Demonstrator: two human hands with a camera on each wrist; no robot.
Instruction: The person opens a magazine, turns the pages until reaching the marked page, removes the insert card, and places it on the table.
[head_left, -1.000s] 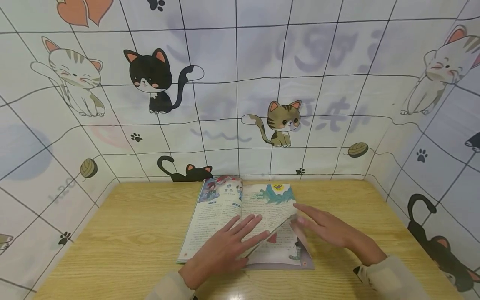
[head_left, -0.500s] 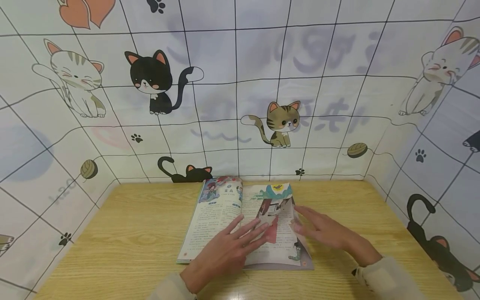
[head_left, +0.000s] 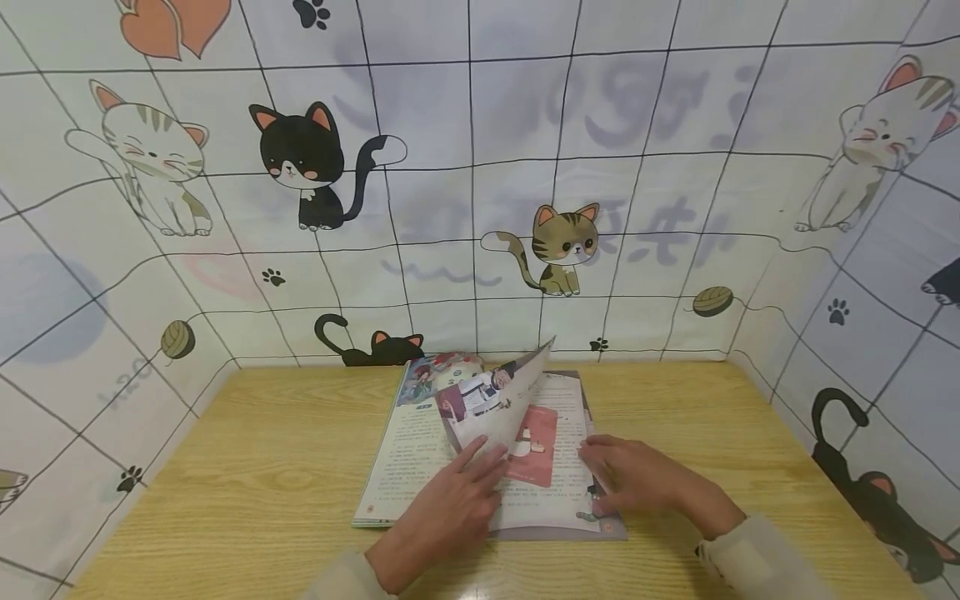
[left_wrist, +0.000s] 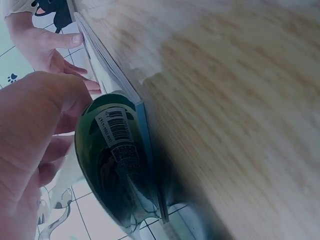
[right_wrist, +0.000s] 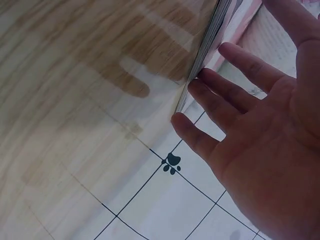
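An open magazine-like book (head_left: 401, 467) lies on the table, its printed pages facing up. One leaf (head_left: 528, 379) stands curled up over the middle, leaning left and showing a purple-edged picture. My left hand (head_left: 446, 508) lies across the centre fold, fingers extended against the foot of that leaf. A red picture panel (head_left: 542, 454) shows on the page beneath. My right hand (head_left: 645, 479) is at the right edge; in the right wrist view its spread fingers (right_wrist: 215, 107) touch the page edges. In the left wrist view, a green cover with a barcode (left_wrist: 117, 125) curves beside my left hand (left_wrist: 30, 130).
The wooden tabletop (head_left: 262, 467) extends on both sides of the book. Behind and beside it hangs a white gridded cloth (head_left: 442, 192) printed with cartoon cats, paw marks and yarn balls.
The leaf has lifted off the right page and swung left over the fold, uncovering the red panel. My right hand has moved slightly down along the book's edge; the left has stayed near the fold.
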